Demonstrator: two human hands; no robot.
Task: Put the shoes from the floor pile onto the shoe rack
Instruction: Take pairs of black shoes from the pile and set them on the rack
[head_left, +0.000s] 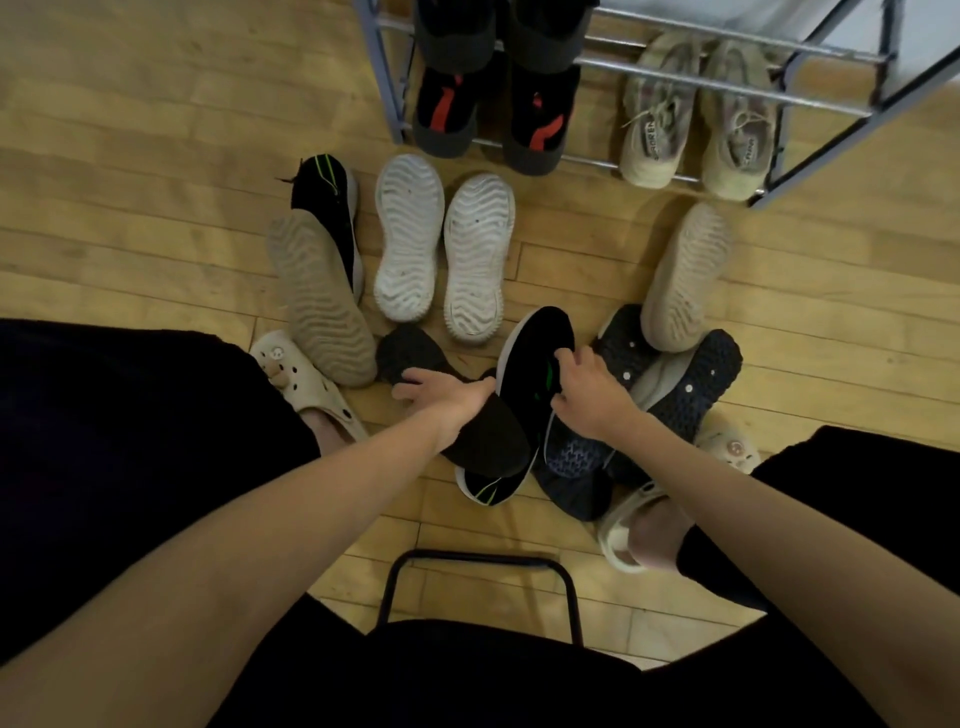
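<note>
Floor room: bare pale wooden plank floor (130, 156) is lying open to your left of the pile, and a strip is showing between the pile and the grey metal-tube shoe rack (727, 83) at upper right.

Rack: its lowest rail is carrying a black pair with red marks (447, 111) on the left and a beige knit laced pair (660, 124) on the right; the rails between the two pairs are showing bare.

Item held: black slip-on shoe with a thin green stripe and white sole edge (535, 353). Your right hand (587, 400) is gripping it with fingers curled over its upper rim. It is sitting in the middle of the pile, long axis running from near you up and away, one rounded end pointing toward the rack, tilted up on its edge.

Your left hand (441, 392) is resting on a dark brown fuzzy slipper (483, 436), fingers spread and relaxed, just beside the held shoe.

Pile, other items: two white-soled shoes lying sole up (441, 249); tan-soled shoe sole up (322, 301) against a matching black green-striped shoe (332, 208); second tan sole (685, 275) over dark navy perforated clogs (691, 379).

You are wearing cream clogs (306, 379); a black metal stool frame (478, 582) is standing between your legs.
</note>
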